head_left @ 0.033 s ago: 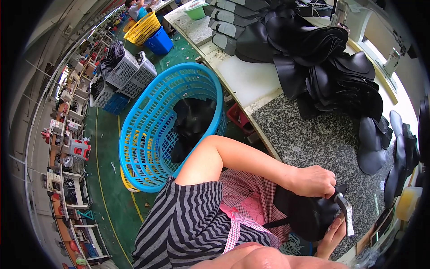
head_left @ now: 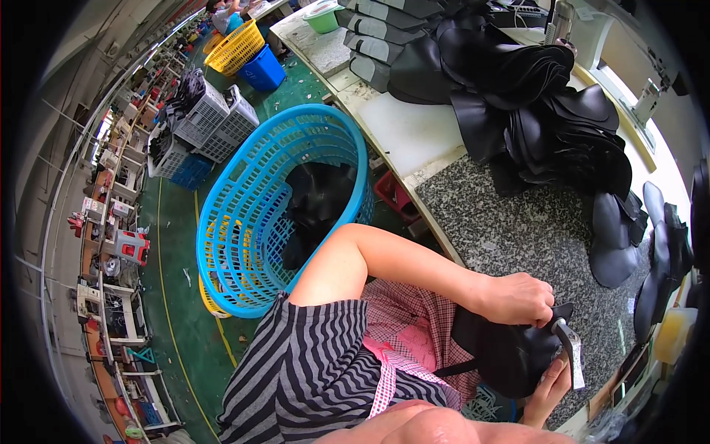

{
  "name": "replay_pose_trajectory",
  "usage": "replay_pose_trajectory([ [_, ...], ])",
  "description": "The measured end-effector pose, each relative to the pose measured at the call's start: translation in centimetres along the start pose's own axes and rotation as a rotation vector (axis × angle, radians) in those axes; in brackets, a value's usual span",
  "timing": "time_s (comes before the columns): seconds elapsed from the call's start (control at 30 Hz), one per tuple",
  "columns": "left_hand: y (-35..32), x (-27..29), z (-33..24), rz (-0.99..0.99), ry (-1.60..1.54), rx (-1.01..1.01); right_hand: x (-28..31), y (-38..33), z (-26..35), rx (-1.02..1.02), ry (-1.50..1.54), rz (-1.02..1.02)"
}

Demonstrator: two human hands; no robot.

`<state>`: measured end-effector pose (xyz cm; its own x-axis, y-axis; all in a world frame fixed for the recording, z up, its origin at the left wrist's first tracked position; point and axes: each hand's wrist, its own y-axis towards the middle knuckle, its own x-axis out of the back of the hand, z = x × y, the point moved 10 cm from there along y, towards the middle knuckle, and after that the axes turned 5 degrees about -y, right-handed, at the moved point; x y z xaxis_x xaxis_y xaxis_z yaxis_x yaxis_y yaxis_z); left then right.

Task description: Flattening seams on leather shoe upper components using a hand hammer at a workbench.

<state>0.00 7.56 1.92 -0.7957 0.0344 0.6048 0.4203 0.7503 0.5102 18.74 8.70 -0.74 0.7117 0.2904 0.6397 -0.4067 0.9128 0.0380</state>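
Black piece [head_left: 510, 359], one; two hands [head_left: 515, 298] against it

Left fingers [head_left: 546, 297] gripping 1 black piece [head_left: 510, 359], right fingers [head_left: 553, 377] at its edge, blue basket [head_left: 361, 159], black pile [head_left: 510, 81] on countertop [head_left: 473, 214]

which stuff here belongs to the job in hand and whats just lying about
In the job:
- black piece, with the left hand and right hand at it
- silvery metal part beside it
- probably the black stacks on the worktop

Probably just lying about:
- green tub
- blue bin
- yellow basket
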Motion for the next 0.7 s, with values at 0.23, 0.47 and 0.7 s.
replay_pose_trajectory([
  [0.23, -0.6, 0.5, 0.6, -0.007, -0.039, 0.104, -0.3, 0.0, -1.4, 0.019, -0.002, -0.039],
  [0.47, -0.7, 0.6, 0.9, -0.038, -0.051, 0.107, -0.7, 0.1, -1.3, 0.013, -0.068, 0.02],
  [0.7, -0.7, 0.4, 0.9, -0.02, -0.013, 0.124, -0.7, -0.5, -1.4, 0.104, -0.087, -0.034],
])
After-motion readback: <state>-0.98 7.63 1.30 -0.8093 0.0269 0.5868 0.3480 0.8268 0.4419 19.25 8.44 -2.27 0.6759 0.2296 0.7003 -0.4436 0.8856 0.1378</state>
